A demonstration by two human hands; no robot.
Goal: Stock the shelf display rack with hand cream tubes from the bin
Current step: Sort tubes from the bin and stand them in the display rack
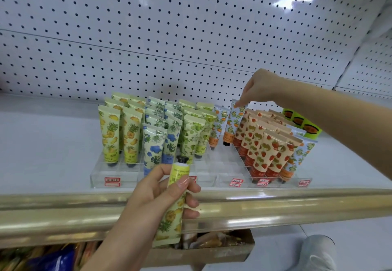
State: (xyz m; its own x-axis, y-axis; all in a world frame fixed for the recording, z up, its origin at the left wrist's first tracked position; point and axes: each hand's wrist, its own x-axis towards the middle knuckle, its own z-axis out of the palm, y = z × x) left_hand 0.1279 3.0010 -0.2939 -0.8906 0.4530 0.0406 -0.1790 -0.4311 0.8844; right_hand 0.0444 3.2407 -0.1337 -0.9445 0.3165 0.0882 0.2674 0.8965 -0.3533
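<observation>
Hand cream tube with orange print is pinched at its crimped top by the right hand, going cap-down into the far middle of the rack. The left hand grips a pineapple tube nearer. Next, likely: let go, then slot that one at left.

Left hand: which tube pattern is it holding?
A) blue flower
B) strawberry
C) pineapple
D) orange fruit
C: the left hand grips a yellow pineapple tube, black cap up, in front of the rack.
</observation>
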